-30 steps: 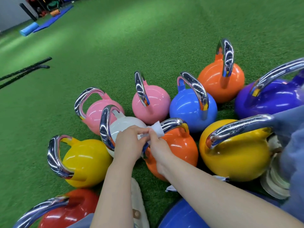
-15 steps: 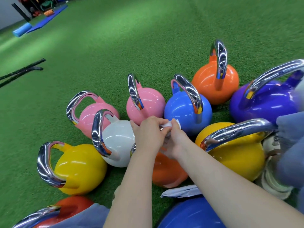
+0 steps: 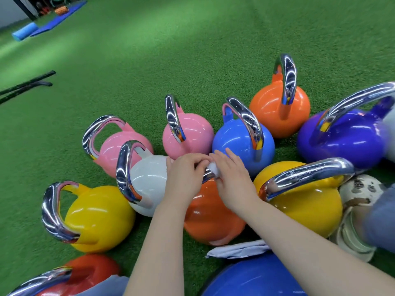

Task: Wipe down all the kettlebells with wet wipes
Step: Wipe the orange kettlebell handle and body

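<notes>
Several coloured kettlebells with chrome handles stand clustered on green turf. Both my hands meet over the near orange kettlebell [image 3: 210,216]. My left hand [image 3: 183,178] grips its chrome handle, mostly hidden beneath it. My right hand [image 3: 232,178] holds a white wet wipe [image 3: 213,168] against that handle. Around it stand a white kettlebell [image 3: 147,180], two pink ones [image 3: 119,148] [image 3: 192,133], a blue one [image 3: 237,139], a far orange one [image 3: 271,107], a purple one [image 3: 342,137] and two yellow ones [image 3: 307,204] [image 3: 100,218].
A white wipes packet [image 3: 237,249] lies on the turf by a large blue kettlebell [image 3: 254,278]. A red kettlebell [image 3: 85,272] sits bottom left. My shoe [image 3: 354,210] is at the right. Black ropes [image 3: 27,84] and a blue roller [image 3: 24,32] lie far left.
Both hands shifted right along the orange kettlebell's handle; the wipe, spread out a second ago, is now bunched against the handle under my right hand.
</notes>
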The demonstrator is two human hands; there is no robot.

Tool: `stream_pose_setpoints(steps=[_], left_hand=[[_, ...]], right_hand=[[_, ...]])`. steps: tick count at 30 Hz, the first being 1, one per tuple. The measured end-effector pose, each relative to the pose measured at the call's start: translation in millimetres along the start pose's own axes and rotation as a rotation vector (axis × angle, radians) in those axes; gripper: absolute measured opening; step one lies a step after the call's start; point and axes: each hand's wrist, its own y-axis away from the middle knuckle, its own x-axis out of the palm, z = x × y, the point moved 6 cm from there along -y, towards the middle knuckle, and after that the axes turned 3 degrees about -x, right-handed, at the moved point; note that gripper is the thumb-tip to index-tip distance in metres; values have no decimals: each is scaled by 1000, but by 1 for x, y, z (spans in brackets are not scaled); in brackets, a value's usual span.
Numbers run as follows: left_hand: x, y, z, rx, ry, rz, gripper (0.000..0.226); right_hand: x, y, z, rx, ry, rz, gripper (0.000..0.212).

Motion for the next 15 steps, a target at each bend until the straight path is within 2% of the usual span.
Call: stream_pose_setpoints(steps=[3,6,7,10,15], left_hand=[[-13,0,25,-123,174,-101,21],[-12,6,47,-221,262,-205,21],[-8,8,52,-256,286,-229,20],[1,11,62,-328,355,-308,23],[-3,9,65,-336,359,-364,26]], right_hand=[[0,-6,-4,-29,102,89,62],[-2,-7,2,-131,280,-40,75],[0,-8,4,-155,320,-87,71],[8,-7,22,-271,401,-183,39],[28,-2,59,-563,506,-192,31]])
